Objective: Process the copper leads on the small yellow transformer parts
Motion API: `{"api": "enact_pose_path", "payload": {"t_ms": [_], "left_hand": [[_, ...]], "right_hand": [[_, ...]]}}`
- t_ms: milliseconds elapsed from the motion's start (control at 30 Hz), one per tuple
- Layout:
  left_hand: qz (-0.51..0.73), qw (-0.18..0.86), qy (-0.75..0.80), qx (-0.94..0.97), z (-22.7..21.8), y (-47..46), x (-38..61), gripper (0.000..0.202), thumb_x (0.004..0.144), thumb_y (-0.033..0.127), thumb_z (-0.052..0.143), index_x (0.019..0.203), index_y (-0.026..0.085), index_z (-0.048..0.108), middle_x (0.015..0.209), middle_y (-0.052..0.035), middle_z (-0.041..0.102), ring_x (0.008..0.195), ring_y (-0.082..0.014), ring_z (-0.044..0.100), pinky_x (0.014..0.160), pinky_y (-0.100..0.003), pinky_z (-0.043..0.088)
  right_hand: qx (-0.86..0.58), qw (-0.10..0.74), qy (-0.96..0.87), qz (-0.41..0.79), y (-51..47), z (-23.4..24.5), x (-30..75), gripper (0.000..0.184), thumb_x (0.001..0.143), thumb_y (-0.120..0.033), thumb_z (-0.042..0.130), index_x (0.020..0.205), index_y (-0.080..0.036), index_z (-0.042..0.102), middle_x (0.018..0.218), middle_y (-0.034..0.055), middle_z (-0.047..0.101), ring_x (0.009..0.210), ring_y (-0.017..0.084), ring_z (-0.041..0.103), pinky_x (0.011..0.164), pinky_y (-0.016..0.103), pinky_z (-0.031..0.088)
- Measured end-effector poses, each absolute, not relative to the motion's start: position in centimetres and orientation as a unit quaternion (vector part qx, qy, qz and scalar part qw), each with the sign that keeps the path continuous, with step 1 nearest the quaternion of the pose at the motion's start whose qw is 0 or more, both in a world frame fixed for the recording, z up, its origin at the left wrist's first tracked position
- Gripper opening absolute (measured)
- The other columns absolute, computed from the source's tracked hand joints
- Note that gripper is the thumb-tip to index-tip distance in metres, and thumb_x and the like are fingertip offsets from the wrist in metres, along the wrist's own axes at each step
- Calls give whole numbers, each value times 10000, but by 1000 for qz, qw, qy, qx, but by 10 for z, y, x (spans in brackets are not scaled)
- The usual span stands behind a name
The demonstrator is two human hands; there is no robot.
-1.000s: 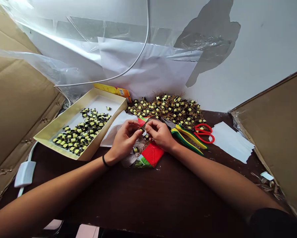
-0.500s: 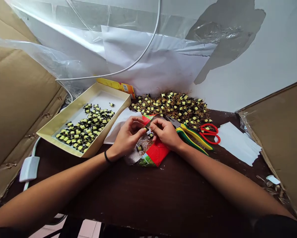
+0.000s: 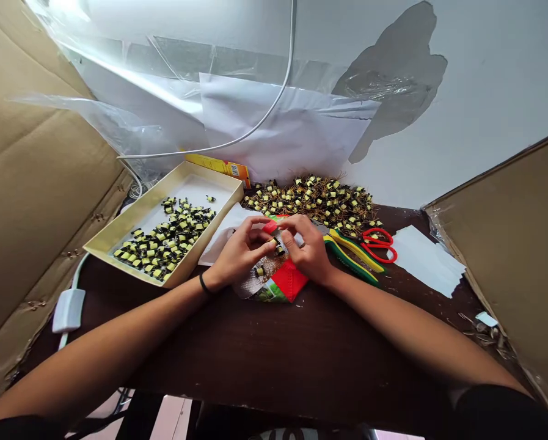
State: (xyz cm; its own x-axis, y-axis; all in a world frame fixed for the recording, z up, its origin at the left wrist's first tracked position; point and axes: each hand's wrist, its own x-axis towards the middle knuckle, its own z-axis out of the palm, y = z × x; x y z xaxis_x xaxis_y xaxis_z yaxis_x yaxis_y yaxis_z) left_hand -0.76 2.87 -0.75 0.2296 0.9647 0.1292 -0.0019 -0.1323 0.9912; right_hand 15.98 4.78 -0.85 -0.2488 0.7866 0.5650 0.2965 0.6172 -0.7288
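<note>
Between the thumb and fingers of my left hand (image 3: pixel 244 249) is a small yellow-taped coil (image 3: pixel 274 241) with black ends, mostly hidden by the fingertips. My right hand (image 3: pixel 305 245) is close beside it, fingers bent in; whatever they hold is too small to make out. Under both hands lies a silvery packet (image 3: pixel 248 286) with red and green printed parts, scattered with fine copper wire bits. Another coil (image 3: pixel 259 271) rests on this packet, and one more (image 3: pixel 280 251) shows just below the fingertips. Behind the hands is a heap of coils with long copper leads (image 3: pixel 322 198).
At left stands a cream box (image 3: pixel 93 249) with many short-leaded coils. Right of my hand lie green-yellow handled pliers (image 3: pixel 354 256) and red-handled scissors (image 3: pixel 379 237). Beyond them is white paper (image 3: pixel 427 260). A cord switch (image 3: pixel 69 310) sits at left; cardboard walls (image 3: pixel 507 226) flank the table.
The view has shifted slightly. My right hand has turned, its fingers now reaching more over the packet. My left hand keeps its pinch on the coil.
</note>
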Motion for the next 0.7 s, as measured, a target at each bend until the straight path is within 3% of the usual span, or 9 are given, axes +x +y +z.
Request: {"api": "enact_pose_path", "payload": {"t_ms": [200, 400, 700], "left_hand": [[440, 480, 405, 642, -8, 32, -11, 466, 755, 256, 722, 1156, 171, 500, 939, -56, 678, 845, -169, 670, 772, -291, 542], [417, 446, 410, 677, -12, 34, -12, 447, 766, 249, 707, 1160, 180, 509, 931, -52, 686, 846, -178, 680, 780, -303, 538], [414, 429, 442, 670, -8, 32, -12, 363, 778, 315, 691, 1066, 142, 555, 880, -62, 685, 801, -167, 665, 734, -287, 534]], "right_hand": [[-279, 423, -830, 235, 60, -14, 165, 96, 857, -233, 564, 819, -232, 652, 928, 46, 690, 928, 211, 603, 890, 396, 458], [-267, 418, -837, 230, 62, -14, 168, 112, 844, -224, 569, 753, -227, 634, 871, 47, 675, 880, 203, 593, 869, 394, 457], [-327, 444, -765, 333, 67, -19, 166, 155, 855, -270, 525, 725, -194, 556, 765, 19, 599, 738, 147, 536, 702, 288, 435]]}}
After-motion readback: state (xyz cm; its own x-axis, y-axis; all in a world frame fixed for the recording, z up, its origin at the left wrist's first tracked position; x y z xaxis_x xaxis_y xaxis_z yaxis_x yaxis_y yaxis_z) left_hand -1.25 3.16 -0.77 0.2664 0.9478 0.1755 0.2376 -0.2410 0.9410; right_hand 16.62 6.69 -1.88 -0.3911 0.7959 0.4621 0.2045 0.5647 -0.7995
